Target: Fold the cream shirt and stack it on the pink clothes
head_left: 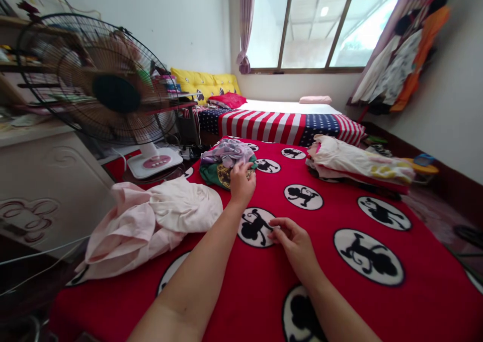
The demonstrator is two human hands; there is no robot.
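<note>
My left hand (pixel 242 180) reaches forward to the near right edge of a crumpled clothes pile. Its fingers are loosely bent and apart, and the tips lie beside or against the green cloth; I cannot tell which. On top of that pile is a lavender garment (pixel 228 152), with a green garment (pixel 210 175) bearing a gold print underneath. My right hand (pixel 293 239) hovers above the red blanket (pixel 260 276), near a white circle with a black monkey figure. Nothing shows between its thumb and half-curled fingers, which stand a little apart.
Pale pink and white clothes (pixel 166 211) lie heaped at the left. A stack of folded garments (pixel 354 163) sits on the right. A standing fan (pixel 116 93) is close by on the left, beside a white cabinet (pixel 53 191). Another bed (pixel 260 124) stands beneath the window.
</note>
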